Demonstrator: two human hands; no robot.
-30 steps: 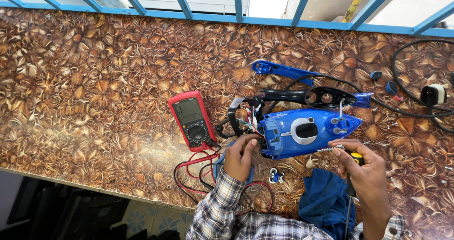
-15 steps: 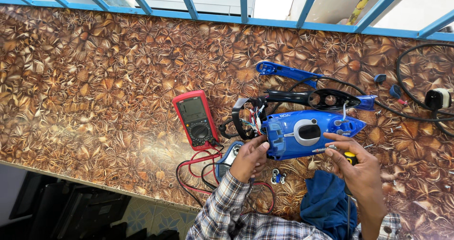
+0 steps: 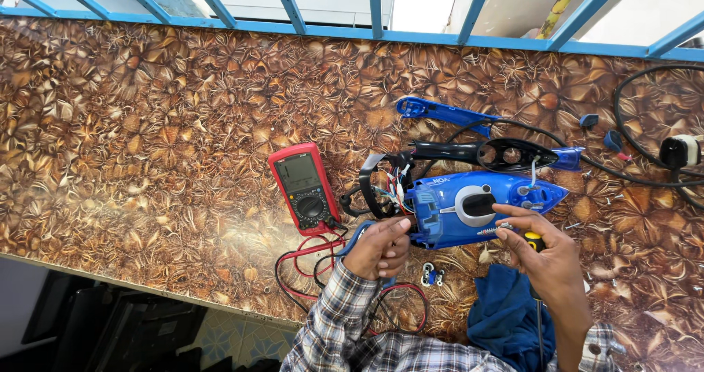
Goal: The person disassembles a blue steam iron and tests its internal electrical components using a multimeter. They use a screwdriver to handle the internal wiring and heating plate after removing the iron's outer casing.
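A blue electric iron body (image 3: 480,207) lies opened on the patterned table, with loose wires (image 3: 392,189) at its rear. My left hand (image 3: 379,249) is curled at the iron's rear near edge, fingertips touching it. My right hand (image 3: 546,251) rests against the iron's near side, pinching a small metal spring (image 3: 490,230) and holding a screwdriver with a yellow-black handle (image 3: 534,241). A black handle piece (image 3: 491,153) and a blue handle cover (image 3: 440,112) lie just beyond the iron.
A red multimeter (image 3: 302,189) sits left of the iron, its red and black leads (image 3: 308,266) looping near the table edge. A blue cloth (image 3: 506,317) lies under my right wrist. A black cord and plug (image 3: 678,152) are far right. A blue railing (image 3: 374,5) borders the far side.
My right hand has lifted slightly toward the iron's dial side with the spring between its fingers. My left hand stays at the iron's rear. The camera view shifted a little.
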